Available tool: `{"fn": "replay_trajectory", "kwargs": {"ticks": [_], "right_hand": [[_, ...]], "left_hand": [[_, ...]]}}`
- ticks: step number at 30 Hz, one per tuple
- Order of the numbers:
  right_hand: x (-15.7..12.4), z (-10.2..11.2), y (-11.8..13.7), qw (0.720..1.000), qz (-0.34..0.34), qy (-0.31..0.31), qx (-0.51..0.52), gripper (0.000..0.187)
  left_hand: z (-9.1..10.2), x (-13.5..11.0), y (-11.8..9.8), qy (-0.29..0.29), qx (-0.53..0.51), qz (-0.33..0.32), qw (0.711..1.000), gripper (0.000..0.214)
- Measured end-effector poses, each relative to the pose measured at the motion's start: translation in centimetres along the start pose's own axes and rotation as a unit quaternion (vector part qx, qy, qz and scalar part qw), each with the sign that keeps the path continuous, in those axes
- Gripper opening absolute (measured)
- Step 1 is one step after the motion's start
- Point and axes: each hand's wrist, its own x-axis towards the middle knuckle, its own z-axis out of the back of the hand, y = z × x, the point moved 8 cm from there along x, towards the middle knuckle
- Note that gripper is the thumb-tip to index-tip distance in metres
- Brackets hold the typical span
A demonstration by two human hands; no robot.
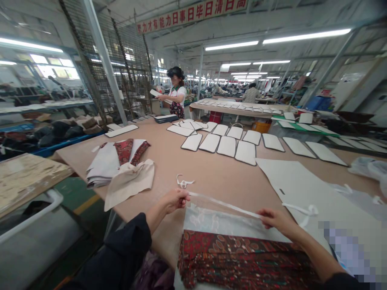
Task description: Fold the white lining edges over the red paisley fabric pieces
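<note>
A narrow white strip [225, 204] is stretched between my two hands. My left hand [178, 200] pinches its left end, fingers closed. At the other side my right hand [273, 220] grips the strip between thumb and fingers. Below it lies red-brown patterned fabric [242, 257], partly covered along its far edge by a clear plastic bag [211, 221]. A loose curled white strip [184, 183] rests on the table just beyond my left hand. Another white strip [305, 211] trails over a large pale sheet [290, 177] at the right.
The brown-covered table [163, 161] carries rows of pale dark-edged panels [226, 146]. To the left sit a beige cloth [133, 183] and a stack of pale pieces [102, 161] with patterned fabric. A person [177, 92] stands at the far edge holding panels. Crumpled plastic [370, 169] lies right.
</note>
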Motion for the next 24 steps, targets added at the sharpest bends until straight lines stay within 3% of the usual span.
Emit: {"fn": "replay_trajectory", "kwargs": {"ticks": [7,13,18,24], "right_hand": [[-1.2,1.5,-1.6,0.996,-0.055,-0.058,0.025,0.035],[-2.6,3.0,-2.2,0.978,-0.064,-0.117,0.159,0.037],[-2.9,4.2,-4.3,0.963,-0.062,-0.137,0.221,0.033],[-3.2,6.1,-6.5,0.98,-0.082,-0.174,0.047,0.038]], "left_hand": [[0.2,0.4,1.1,-0.04,-0.108,-0.001,0.993,0.015],[-1.2,0.2,1.7,0.0,-0.188,-0.013,0.982,0.015],[-1.8,0.1,3.1,0.009,-0.083,0.003,0.997,0.025],[-0.8,1.0,4.1,-0.094,0.117,-0.032,0.988,0.029]]}}
